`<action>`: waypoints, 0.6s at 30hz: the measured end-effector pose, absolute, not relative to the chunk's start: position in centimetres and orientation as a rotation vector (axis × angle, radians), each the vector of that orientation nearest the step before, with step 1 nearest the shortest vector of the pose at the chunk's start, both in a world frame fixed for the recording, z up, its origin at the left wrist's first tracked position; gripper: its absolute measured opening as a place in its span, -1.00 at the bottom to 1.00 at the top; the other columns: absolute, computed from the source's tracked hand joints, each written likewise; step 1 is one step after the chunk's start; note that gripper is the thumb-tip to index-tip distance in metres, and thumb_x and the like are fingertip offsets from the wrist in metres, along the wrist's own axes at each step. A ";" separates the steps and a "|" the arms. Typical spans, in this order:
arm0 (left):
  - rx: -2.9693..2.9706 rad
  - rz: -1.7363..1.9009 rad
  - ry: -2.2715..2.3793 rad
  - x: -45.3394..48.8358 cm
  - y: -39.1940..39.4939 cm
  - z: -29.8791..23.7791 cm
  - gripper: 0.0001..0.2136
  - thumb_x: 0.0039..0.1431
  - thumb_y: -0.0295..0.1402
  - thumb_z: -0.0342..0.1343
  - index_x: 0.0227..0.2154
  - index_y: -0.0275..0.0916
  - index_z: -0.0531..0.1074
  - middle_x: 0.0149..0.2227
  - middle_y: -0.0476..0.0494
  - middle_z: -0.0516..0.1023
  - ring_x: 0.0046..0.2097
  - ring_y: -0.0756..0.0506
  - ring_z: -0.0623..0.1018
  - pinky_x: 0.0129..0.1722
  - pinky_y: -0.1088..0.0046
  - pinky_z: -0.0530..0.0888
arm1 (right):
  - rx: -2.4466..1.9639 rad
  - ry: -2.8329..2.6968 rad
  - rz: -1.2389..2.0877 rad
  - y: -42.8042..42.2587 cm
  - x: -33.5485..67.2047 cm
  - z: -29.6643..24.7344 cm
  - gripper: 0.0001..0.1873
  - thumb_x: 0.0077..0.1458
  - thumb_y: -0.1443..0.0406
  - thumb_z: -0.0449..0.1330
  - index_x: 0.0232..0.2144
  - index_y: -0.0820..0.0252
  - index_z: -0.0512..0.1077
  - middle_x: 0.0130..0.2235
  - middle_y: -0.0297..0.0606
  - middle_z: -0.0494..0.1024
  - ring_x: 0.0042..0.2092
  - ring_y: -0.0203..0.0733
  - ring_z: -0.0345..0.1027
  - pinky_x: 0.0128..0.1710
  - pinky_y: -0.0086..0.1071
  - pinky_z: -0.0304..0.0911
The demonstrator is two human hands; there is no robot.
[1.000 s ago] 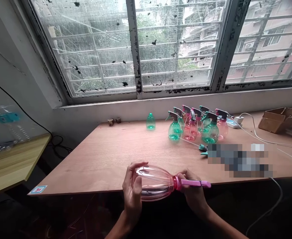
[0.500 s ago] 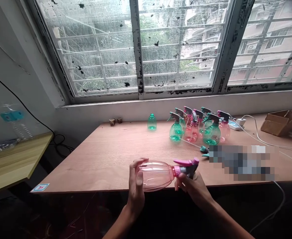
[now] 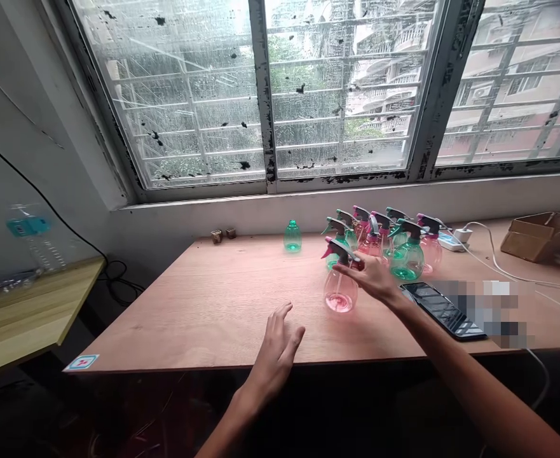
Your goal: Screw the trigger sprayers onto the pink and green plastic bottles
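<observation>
A pink spray bottle [image 3: 341,296] with a grey and pink trigger head stands upright on the table, in front of a group of other spray bottles. Around its neck and head are the fingers of my right hand [image 3: 372,273], closed on it. My left hand [image 3: 276,340] is apart from it, above the table's front edge, with the fingers stretched out and nothing in them. Beyond my hands is a green bottle [image 3: 292,238] without a spray head. Several green and pink spray bottles, such as a green one [image 3: 407,257], stand close together behind my right hand.
A dark phone [image 3: 444,310], partly blurred out, lies right of my right forearm. Farther right are a white charger [image 3: 461,235] with cables and an open cardboard box [image 3: 537,236]. Two small brown objects [image 3: 217,236] sit near the window wall. A sticker [image 3: 82,362] marks the left front corner.
The pink spray bottle has gone from lying sideways between both hands to upright on the table, farther forward. My left hand has let go of its base. My right arm has reached forward.
</observation>
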State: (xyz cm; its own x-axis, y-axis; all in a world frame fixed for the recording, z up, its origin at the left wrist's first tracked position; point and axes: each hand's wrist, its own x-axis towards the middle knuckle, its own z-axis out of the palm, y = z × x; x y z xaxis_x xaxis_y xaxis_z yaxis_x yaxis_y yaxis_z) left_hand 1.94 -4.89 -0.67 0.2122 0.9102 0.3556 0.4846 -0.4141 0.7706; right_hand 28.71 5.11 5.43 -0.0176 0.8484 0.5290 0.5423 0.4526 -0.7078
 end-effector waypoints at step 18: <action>2.264 0.771 1.487 3.0 2.8 -0.3 -0.63 0.31 -0.22 0.09 0.12 -0.20 0.34 0.17 -0.26 0.40 0.12 -0.25 0.47 0.09 -0.01 0.43 | -1.801 -1.831 -0.118 11.3 31.6 4.2 -0.46 0.23 -0.09 0.06 -0.56 0.18 0.37 -0.54 -0.25 0.49 -0.51 -0.14 0.35 -0.56 -0.33 0.07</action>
State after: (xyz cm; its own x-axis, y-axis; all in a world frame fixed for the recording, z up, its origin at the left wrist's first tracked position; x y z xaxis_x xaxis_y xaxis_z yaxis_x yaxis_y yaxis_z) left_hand 3.02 2.85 -0.28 0.3113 0.9141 0.2597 0.7391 -0.4047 0.5384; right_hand 31.58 11.33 4.21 0.0621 0.8939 0.4439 0.9437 0.0922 -0.3178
